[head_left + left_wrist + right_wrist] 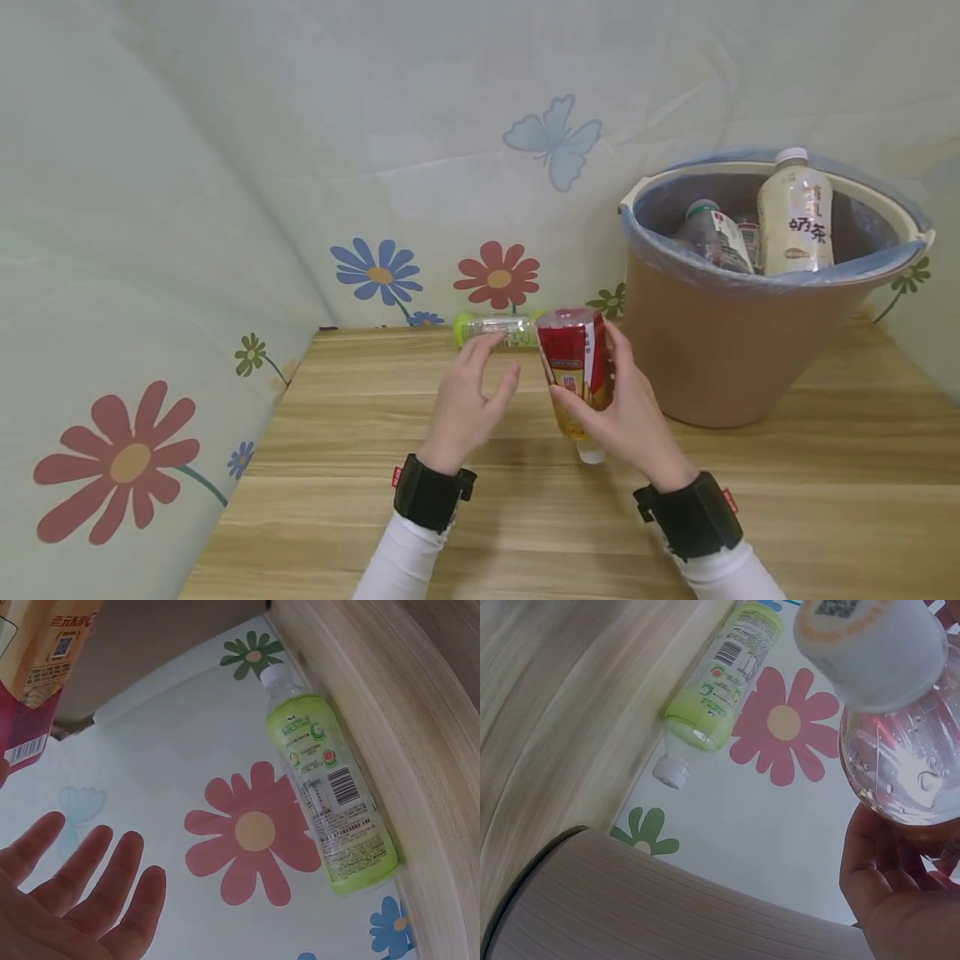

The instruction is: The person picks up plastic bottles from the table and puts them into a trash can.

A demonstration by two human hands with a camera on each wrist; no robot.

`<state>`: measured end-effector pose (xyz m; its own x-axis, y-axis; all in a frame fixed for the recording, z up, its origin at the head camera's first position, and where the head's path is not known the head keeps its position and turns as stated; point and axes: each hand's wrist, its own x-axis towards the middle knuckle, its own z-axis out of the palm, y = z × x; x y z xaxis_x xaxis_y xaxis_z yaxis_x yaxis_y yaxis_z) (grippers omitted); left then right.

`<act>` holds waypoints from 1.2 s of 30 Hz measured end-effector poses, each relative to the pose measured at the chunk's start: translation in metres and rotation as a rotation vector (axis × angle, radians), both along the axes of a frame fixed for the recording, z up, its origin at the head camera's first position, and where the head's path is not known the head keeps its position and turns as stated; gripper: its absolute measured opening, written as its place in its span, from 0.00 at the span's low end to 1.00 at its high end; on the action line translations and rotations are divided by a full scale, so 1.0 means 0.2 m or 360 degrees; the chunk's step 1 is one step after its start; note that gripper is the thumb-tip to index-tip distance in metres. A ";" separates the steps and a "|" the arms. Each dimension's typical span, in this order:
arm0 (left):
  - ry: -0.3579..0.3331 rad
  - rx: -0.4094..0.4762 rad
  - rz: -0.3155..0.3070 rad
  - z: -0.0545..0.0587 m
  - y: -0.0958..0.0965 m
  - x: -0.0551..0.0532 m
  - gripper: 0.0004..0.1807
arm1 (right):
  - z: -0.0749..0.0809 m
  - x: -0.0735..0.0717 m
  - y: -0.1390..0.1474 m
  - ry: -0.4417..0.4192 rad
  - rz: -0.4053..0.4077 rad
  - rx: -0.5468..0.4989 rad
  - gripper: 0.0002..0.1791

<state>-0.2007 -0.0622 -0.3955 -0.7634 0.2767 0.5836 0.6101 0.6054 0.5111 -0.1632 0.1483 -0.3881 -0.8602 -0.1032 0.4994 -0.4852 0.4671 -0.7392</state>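
Note:
My right hand grips a clear plastic bottle with a red and yellow label, tilted upside down above the table. Its white cap points down toward me. Just left of that bottle is my left hand, fingers spread and relaxed, holding nothing; a gap separates them in the left wrist view. Behind both hands a bottle with a light-green label lies on its side along the table's back edge. In the head view, the held bottle hides its capped end.
To the right, a brown bin with a blue liner stands on the wooden table. Inside are a cream milk-tea bottle, a clear bottle with a green cap and other partly hidden packaging. A flower-printed cloth hangs behind.

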 end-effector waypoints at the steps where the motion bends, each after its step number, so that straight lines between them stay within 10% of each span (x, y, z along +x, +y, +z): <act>1: 0.0012 -0.0027 0.0006 0.00 0.00 0.00 0.25 | 0.01 0.00 0.00 0.0011 -0.0009 -0.0009 0.51; 22: 0.0026 -0.0154 0.0031 0.00 0.07 0.01 0.24 | 0.03 -0.05 0.04 -0.0021 -0.0067 -0.0155 0.52; 36: 0.0105 -0.0165 -0.0045 0.01 0.13 0.05 0.26 | 0.55 -0.15 0.11 0.0033 -0.0071 -0.0179 0.47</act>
<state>-0.1908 -0.0353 -0.3943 -0.7154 0.3592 0.5993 0.6580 0.6349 0.4050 -0.1940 0.1711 -0.2790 -0.8522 -0.0072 0.5232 -0.4813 0.4031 -0.7784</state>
